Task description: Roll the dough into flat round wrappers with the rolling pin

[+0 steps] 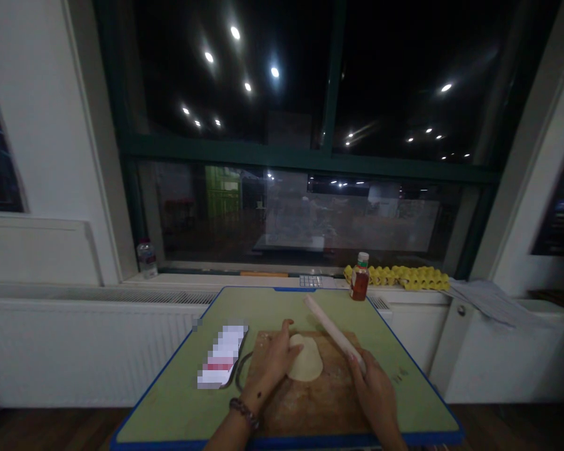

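From my end, the left hand (278,354) is loose, fingers spread and not wrapped round anything, with the thumb reaching onto the left side of the dough (308,364). That's lying flat on the board (314,410), toward its far edge. Just right of it, the pin (333,330) slants away with its far end past the board, beside the dough rather than across it, and the right hand (375,389) is gripping its near end. Can't tell if the pin is touching the board. I'd call this rolling, at a between-strokes step where the dough gets adjusted; another stroke would call for getting the left fingers clear and laying the pin across the dough. Counting across, I get one clear bottle (146,258) on the sill (181,279), one phone (224,354) on the table (183,407), two hands, one dough, one board, one pin, one red bottle (359,284) at the table's far right corner, then egg trays (399,277) and papers (486,300), both too overlapped for me to count.
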`<state>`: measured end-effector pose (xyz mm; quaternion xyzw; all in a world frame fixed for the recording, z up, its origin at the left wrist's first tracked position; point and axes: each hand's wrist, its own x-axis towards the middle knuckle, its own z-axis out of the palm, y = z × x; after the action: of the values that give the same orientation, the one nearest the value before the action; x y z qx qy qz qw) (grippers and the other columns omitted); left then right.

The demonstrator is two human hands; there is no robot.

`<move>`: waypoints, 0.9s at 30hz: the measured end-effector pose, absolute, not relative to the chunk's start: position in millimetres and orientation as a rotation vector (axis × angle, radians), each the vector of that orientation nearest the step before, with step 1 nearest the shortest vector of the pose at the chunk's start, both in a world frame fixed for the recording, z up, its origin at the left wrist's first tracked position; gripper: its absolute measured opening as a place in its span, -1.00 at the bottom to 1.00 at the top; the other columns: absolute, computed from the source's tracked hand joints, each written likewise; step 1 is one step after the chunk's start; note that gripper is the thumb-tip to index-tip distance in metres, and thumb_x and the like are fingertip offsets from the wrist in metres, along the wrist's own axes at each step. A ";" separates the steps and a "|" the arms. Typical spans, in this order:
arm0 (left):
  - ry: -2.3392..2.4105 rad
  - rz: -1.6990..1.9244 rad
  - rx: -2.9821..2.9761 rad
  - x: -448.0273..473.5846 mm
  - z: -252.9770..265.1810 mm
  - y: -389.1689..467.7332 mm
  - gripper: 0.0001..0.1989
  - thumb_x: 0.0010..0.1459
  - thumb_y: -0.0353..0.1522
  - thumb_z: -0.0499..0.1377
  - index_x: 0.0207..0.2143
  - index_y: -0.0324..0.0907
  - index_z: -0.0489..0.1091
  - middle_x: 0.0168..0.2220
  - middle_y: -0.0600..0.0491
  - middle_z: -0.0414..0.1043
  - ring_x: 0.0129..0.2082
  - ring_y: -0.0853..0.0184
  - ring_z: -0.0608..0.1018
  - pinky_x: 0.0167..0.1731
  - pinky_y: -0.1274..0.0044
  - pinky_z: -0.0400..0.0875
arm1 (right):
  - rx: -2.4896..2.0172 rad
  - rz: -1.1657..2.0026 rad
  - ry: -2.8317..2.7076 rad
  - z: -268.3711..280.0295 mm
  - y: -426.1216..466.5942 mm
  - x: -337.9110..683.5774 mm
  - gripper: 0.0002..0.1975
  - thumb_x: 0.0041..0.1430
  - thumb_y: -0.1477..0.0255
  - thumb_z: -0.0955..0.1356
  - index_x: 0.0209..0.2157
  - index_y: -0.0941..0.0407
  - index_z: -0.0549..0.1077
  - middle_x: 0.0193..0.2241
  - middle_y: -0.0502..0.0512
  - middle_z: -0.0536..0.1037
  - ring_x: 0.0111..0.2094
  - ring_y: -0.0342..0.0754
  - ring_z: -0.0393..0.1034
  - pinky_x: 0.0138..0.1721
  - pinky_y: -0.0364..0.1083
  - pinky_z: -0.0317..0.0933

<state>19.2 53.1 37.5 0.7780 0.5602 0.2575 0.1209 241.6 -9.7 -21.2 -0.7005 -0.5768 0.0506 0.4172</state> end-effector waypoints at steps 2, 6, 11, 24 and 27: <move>1.655 0.753 2.433 20.0 38.7 51.1 -0.48 0.17 -0.33 0.11 0.19 -0.09 0.15 0.00 0.00 0.48 0.06 0.22 0.44 0.05 0.39 0.22 | -1.773 0.121 -1.454 -20.5 -9.9 241.4 -0.52 0.29 0.09 0.08 -0.09 0.06 0.45 -0.26 0.13 0.59 -0.22 0.04 0.50 -0.21 -0.07 0.29; 1.701 0.668 2.653 24.6 32.5 41.1 -0.44 0.21 -0.27 0.06 0.26 -0.10 0.12 0.30 -0.06 0.13 0.25 0.11 0.23 0.20 0.14 0.04 | -1.786 0.114 -1.473 -19.8 -10.2 240.8 -0.52 0.29 0.10 0.07 -0.10 0.06 0.45 -0.29 0.13 0.59 -0.20 0.04 0.49 -0.19 -0.08 0.28; 1.537 0.439 2.652 31.8 7.7 21.5 -0.39 0.31 -0.07 -0.13 0.26 -0.21 0.15 0.31 -0.10 0.08 0.31 0.09 0.13 0.25 0.10 0.02 | -1.835 0.109 -1.489 -21.4 -9.5 240.9 -0.51 0.30 0.13 0.05 -0.07 0.09 0.42 -0.20 0.16 0.58 -0.20 0.06 0.49 -0.20 -0.05 0.28; 1.719 0.697 2.600 41.9 -7.4 10.6 -0.57 0.31 -0.19 -0.03 0.15 -0.09 0.33 0.33 0.01 0.07 0.27 0.02 0.19 0.20 0.04 0.11 | -1.894 0.022 -1.529 -19.6 -13.1 239.3 -0.48 0.32 0.09 0.02 -0.09 0.06 0.43 -0.23 0.14 0.58 -0.26 0.04 0.50 -0.29 -0.07 0.27; 1.767 0.785 2.586 52.2 -7.0 9.0 -0.56 0.29 -0.18 0.00 0.13 -0.13 0.36 0.32 0.01 0.09 0.27 0.03 0.19 0.21 0.09 0.12 | -1.934 -0.008 -1.543 -20.9 -12.5 239.0 -0.48 0.33 0.09 0.02 -0.08 0.07 0.42 -0.24 0.14 0.59 -0.27 0.04 0.50 -0.31 -0.08 0.26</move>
<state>52.2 9.0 -7.0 0.8002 0.5466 0.2430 -0.0436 239.0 -12.5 -20.9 -0.7385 -0.5894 -0.0030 0.3275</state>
